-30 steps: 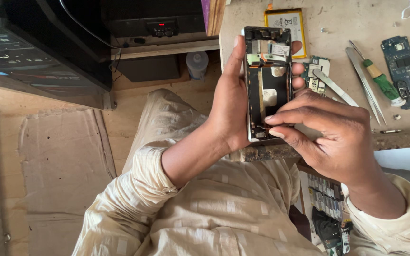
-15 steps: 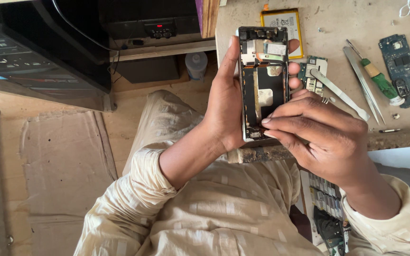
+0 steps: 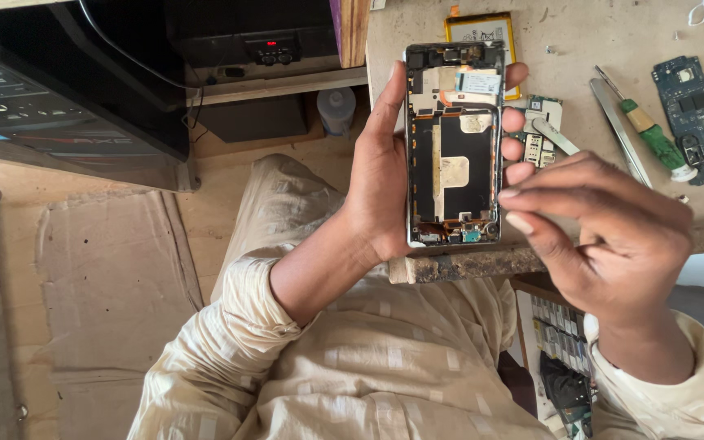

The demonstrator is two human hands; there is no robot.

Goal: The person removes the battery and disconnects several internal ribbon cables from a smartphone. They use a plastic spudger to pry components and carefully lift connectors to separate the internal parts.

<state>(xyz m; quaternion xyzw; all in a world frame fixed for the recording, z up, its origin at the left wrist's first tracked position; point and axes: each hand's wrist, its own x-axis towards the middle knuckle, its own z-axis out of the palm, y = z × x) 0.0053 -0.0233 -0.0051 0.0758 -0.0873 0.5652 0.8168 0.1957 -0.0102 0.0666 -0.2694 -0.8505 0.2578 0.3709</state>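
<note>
Opened phone (image 3: pixel 455 147) stands upright in my left hand (image 3: pixel 385 171), long axis running away from me, innards facing up; my right hand (image 3: pixel 605 236), fingertips pinched together, hovers just beside its lower edge.

Opened phone frame (image 3: pixel 454 145) is standing upright in the left hand (image 3: pixel 385 175), over the workbench (image 3: pixel 580 49) edge. Right hand (image 3: pixel 613 236) is hovering just right of the frame's lower half, fingertips (image 3: pixel 511 194) near its side w/o clearly touching (hard to tell). Battery (image 3: pixel 482 28) is lying on the bench behind the frame's top. Small board (image 3: pixel 541 138) is lying btwn frame and tweezers (image 3: pixel 621 126); screwdriver (image 3: pixel 653 138) is sitting just right of those, then circuit board (image 3: pixel 693 118) at far right. Bottle (image 3: pixel 336 110) is standing on the shelf left of the bench.
</note>
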